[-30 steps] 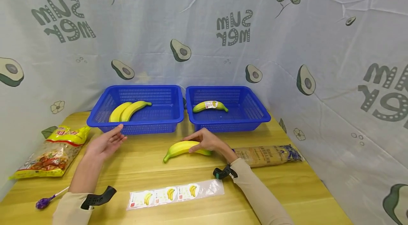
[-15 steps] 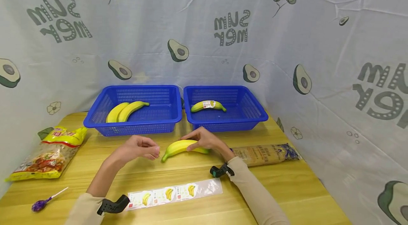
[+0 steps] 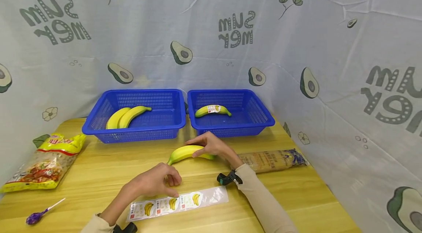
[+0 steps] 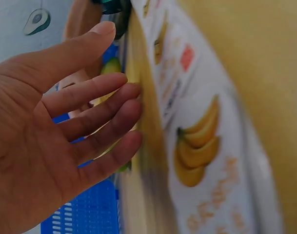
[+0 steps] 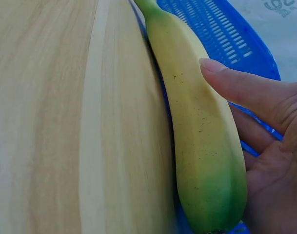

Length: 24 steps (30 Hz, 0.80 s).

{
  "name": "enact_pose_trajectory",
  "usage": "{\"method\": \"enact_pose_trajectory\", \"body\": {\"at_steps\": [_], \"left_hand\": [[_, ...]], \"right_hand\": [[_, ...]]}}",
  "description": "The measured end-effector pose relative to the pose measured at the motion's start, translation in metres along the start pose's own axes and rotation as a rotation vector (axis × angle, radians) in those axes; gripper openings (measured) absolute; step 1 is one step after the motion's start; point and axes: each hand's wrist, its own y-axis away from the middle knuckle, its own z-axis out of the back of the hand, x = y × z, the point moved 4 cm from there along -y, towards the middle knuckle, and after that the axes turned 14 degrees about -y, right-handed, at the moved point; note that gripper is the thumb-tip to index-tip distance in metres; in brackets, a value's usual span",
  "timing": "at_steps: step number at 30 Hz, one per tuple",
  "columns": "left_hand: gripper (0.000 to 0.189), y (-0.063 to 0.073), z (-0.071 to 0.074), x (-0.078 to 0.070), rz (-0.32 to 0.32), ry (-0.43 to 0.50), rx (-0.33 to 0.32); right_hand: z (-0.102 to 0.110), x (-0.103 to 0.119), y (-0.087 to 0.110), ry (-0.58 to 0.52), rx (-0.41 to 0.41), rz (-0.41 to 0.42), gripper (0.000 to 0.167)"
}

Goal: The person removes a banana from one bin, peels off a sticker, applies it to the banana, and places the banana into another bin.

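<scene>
A yellow banana with green ends [image 3: 181, 152] lies on the table in the middle of the head view. My right hand [image 3: 214, 145] grips it from the right; in the right wrist view the thumb [image 5: 236, 83] lies along the banana's side. My left hand [image 3: 153, 181] hovers at the strip of banana stickers [image 3: 197, 200], with its fingers loosely bent and nothing held. In the left wrist view those fingers [image 4: 109, 126] stand apart from the strip. Several white stickers printed with bananas sit on its clear backing. The left hand partly covers the strip.
At the back left, a blue basket [image 3: 165, 129] holds two bananas [image 3: 132, 115]. A second blue basket [image 3: 234, 126] to its right holds one banana bearing a sticker [image 3: 213, 108]. A noodle packet [image 3: 270, 161], a yellow food bag [image 3: 46, 167] and a purple lollipop [image 3: 34, 218] lie around.
My left hand has come from beside the left basket rightward and toward me, down to the sticker strip. The right hand stays on the banana.
</scene>
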Motion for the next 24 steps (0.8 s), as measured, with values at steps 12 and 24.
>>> {"method": "enact_pose_trajectory", "body": {"at_steps": [12, 24], "left_hand": [[0.053, 0.011, -0.016, -0.035, 0.228, -0.500, -0.009], [0.039, 0.012, -0.019, -0.041, 0.300, -0.488, -0.044]], "right_hand": [[-0.004, 0.009, 0.011, -0.035, -0.017, 0.095, 0.050], [-0.015, 0.028, 0.013, 0.112, 0.014, 0.139, 0.047]]}}
